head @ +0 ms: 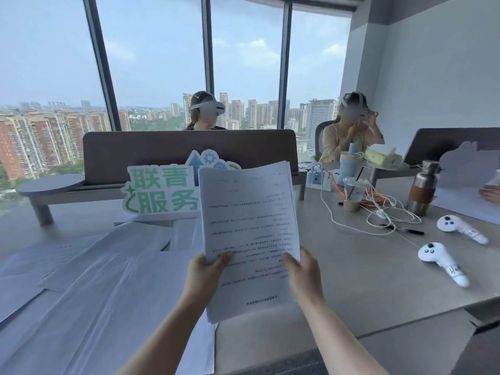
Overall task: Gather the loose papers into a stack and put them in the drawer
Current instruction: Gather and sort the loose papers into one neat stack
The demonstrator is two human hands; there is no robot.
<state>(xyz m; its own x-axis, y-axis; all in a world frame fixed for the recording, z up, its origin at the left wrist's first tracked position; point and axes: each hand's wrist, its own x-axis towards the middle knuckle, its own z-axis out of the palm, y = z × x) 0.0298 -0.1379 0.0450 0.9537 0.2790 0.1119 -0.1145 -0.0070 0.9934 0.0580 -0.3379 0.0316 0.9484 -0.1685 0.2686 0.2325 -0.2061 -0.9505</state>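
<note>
**Stack of papers held up in both hands above the surface**

Left hand (pixel 207 269) grips the stack of papers (pixel 249 234) at its left edge, thumb on the printed face, fingers behind. Right hand (pixel 303 269) grips the right edge the same way. The stack is raised off the surface (pixel 338 266), tilted, with the print upside down to the camera.

Loose papers (pixel 94 280) lie spread and overlapping on the near-left part of the surface, partly below the held stack. No drawer can be made out.

A green-and-white sign (pixel 162 193) stands just behind the stack, in front of a brown divider (pixel 162 150). To the right: two white controllers (pixel 443 262), a metal bottle (pixel 422 188), a plastic cup (pixel 354 193) and tangled white cables (pixel 378 212). Two persons with headsets sit at the far side.
</note>
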